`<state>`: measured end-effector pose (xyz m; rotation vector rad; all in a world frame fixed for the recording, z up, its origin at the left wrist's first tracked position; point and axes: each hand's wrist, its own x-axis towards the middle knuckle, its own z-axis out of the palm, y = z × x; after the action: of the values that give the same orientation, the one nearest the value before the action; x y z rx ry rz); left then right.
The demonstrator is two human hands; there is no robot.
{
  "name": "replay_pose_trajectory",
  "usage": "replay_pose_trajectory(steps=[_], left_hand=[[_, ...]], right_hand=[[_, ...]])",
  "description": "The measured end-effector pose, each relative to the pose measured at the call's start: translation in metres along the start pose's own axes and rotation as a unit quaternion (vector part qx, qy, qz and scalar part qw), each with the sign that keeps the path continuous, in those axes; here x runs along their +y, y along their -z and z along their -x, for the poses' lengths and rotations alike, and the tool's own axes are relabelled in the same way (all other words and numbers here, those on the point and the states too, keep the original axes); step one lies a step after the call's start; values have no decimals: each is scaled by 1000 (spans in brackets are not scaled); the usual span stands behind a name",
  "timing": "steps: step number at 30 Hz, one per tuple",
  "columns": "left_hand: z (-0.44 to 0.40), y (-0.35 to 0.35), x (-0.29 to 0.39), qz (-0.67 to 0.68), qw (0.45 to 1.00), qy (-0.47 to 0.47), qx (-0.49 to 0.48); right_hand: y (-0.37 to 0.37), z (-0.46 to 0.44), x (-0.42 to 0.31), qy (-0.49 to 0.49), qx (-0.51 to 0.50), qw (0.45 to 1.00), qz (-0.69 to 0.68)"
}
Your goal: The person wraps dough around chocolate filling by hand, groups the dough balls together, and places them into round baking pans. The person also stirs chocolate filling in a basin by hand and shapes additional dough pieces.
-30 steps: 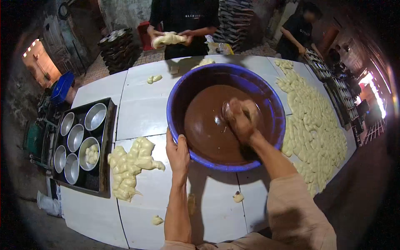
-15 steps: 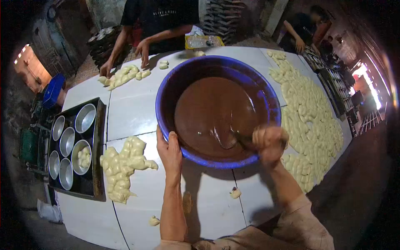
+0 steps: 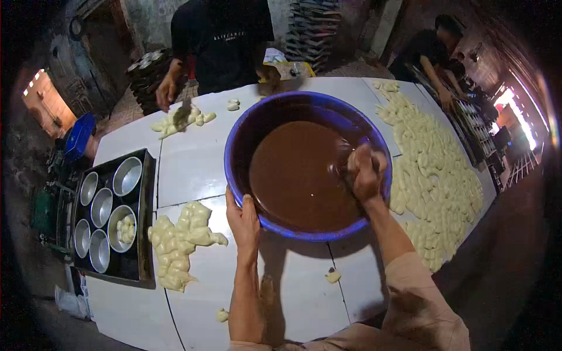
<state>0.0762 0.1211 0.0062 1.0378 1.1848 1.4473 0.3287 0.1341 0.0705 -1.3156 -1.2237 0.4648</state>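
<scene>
A large blue plastic basin (image 3: 232,193) stands on the table, holding smooth brown liquid batter (image 3: 293,175). My left hand (image 3: 243,222) grips its near-left rim, thumb at the edge and fingers along the outer wall. Over the right side of the batter, my right hand (image 3: 367,171) is closed round the handle of a stirring tool (image 3: 345,186). The tool's lower end is sunk in the batter, so I cannot make out its exact kind.
Left of the basin lies pale dough (image 3: 182,243), beside a black tray (image 3: 146,222) of round metal tins (image 3: 127,176). Many dough pieces (image 3: 436,181) cover the table's right side. Across the table stands a person (image 3: 225,47); another person (image 3: 430,50) is by trays at far right.
My right hand has swept away from me and slightly left with the stirring tool, from the near rim to over the batter. The person opposite has drawn their hands back from the dough.
</scene>
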Motion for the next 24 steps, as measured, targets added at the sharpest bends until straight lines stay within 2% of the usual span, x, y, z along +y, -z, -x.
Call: replay_pose_trajectory(steps=[2, 3, 4, 5, 7, 8, 9, 10, 11, 12, 13, 14, 15, 16, 17, 19, 21, 23, 24], left_hand=[[-7, -2, -15, 8, 999, -47, 20], [-10, -2, -19, 6, 998, -58, 25], [-7, -1, -22, 1, 998, -64, 29], [-6, 2, -22, 33, 999, -38, -6], [-3, 3, -18, 23, 1000, -12, 4], [-3, 1, -15, 22, 1000, -1, 11], [-3, 0, -14, 20, 1000, -13, 12], [-4, 0, -14, 17, 999, -26, 10], [-5, 0, -16, 13, 999, -37, 10], [-6, 0, -15, 10, 999, -44, 13], [-2, 1, -13, 37, 999, -15, 8], [2, 0, -1, 11, 999, 37, 23], [1, 0, -7, 1, 1000, 10, 27], [-2, -1, -12, -8, 999, -23, 29], [-2, -1, -10, -9, 1000, -11, 28], [-1, 0, -7, -15, 999, 11, 29], [0, 2, -6, -3, 1000, -9, 21], [-3, -1, -3, 15, 1000, -9, 15], [-1, -2, 5, 23, 1000, 1, 15]], right_hand=[[-9, 49, 5, 205, -121, 964, -118], [-5, 62, 4, 227, -148, 940, -208], [-3, 53, 9, 143, -157, 932, -293], [-3, 40, 14, 58, -159, 911, -377], [-22, -29, 65, -3, -95, 918, -386], [-41, -34, 54, -16, -53, 947, -315], [-64, -37, 13, -34, -13, 969, -242], [-81, 0, -27, -80, 3, 981, -176], [-76, 15, 3, 51, -101, 982, -149], [-74, 26, 7, 183, -198, 952, -145], [-70, 39, 11, 212, -207, 931, -214], [-67, 32, -7, 80, -187, 937, -284], [-65, 25, -25, -50, -142, 919, -364], [-80, -7, -13, -44, -94, 943, -318], [-102, -44, 9, -35, -47, 961, -269], [-138, -55, -7, 23, -33, 979, -199], [-139, -13, -20, 178, -166, 964, -106], [-110, 18, 4, 244, -243, 923, -173], [-101, 24, 27, 193, -212, 905, -315]])
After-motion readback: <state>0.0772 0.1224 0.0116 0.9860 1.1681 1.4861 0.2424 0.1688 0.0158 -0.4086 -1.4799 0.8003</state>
